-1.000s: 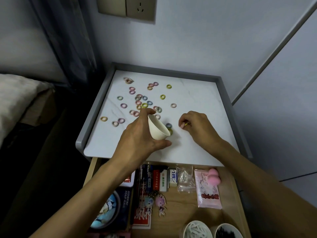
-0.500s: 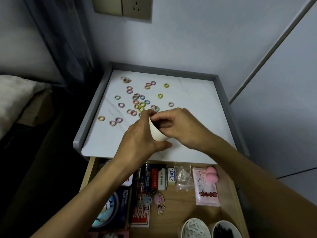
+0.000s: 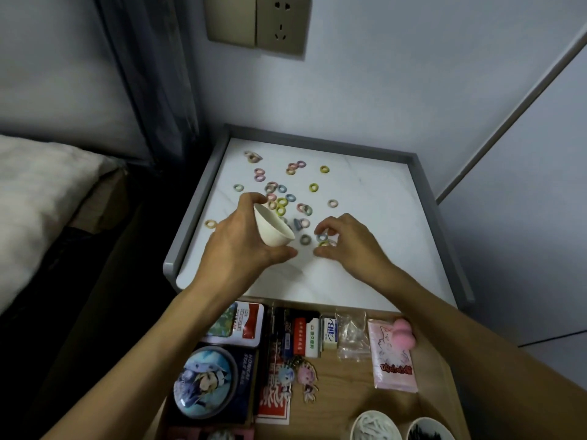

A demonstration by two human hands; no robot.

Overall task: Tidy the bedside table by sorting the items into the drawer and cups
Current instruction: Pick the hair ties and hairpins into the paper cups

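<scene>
My left hand [image 3: 241, 246] grips a small white cup [image 3: 272, 228], tilted with its mouth toward the upper left, just above the white top of the bedside table [image 3: 365, 265]. Several small coloured hair ties [image 3: 279, 198] lie scattered over the table's middle and back. My right hand [image 3: 349, 239] hovers to the right of the cup, fingers curled over two or three ties [image 3: 323, 239] on the table. Below the table edge the wooden drawer [image 3: 346, 401] stands pulled out.
The drawer holds a round tin [image 3: 205, 381], cards, erasers, keychain figures, a clear bag, a pink packet [image 3: 392, 357] and two filled white cups [image 3: 376, 427] at the front. A grey rim [image 3: 193, 204] borders the table. A bed lies to the left, walls behind and to the right.
My right hand has left the cup's mouth and gone back down to the ties on the table. The left hand with the cup has tilted a little further back and left.
</scene>
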